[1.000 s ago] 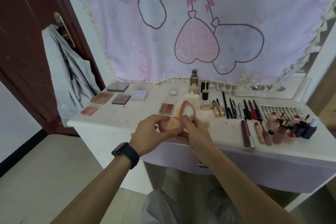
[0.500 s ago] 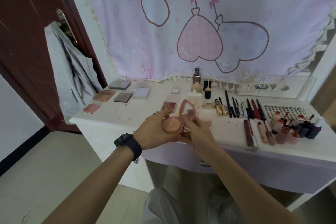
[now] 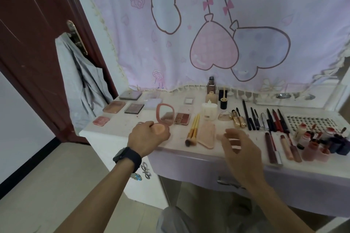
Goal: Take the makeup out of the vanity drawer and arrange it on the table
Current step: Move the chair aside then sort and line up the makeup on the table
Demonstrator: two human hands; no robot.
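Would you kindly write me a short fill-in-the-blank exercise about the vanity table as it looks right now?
1. The pink compact held by the left hand is ____, so its mirror shows.
2. The right hand hovers over the table edge holding ____.
3. The two makeup brushes lying side by side have ____ handles.

Missing words: open; nothing; yellow.

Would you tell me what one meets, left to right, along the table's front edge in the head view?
Pink palette, left hand gripping the open compact, brushes, pink pad, right hand, lip gloss tubes, pink bottles.
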